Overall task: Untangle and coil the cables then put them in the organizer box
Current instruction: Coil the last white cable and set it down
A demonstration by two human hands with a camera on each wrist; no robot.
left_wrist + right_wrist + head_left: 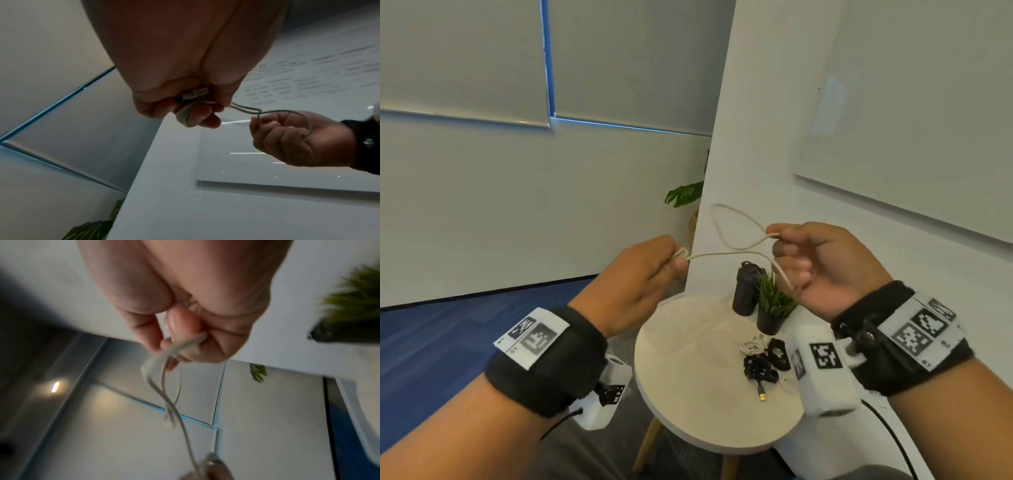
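White cable (736,251) hangs in the air between two hands, up above the round table (688,346). The left hand (640,277) has its fingers curled round a small wound-up bundle of this cable — the left wrist view shows the loops wrapped on the fingers (197,113) with a plug tucked on top. From there the cable runs across to the right hand (822,263). The right hand pinches it between thumb and finger, and a thin loop stands up above the pinch. The loose end drops down across the right palm. In the right wrist view the cable is blurry, so the plug at its end is hard to make out.

More cables wait on the table, close to its right edge: a little white coil (751,347) and two black bundles (765,363) just beside it, touching one another. One black cable has a gold plug (762,396) that points at the near edge. At the back edge of the table stand a dark bottle (744,289) and a small green plant in a black pot (774,305), side by side. Both wrists wear black bands with black-and-white square tags. The floor is blue carpet.
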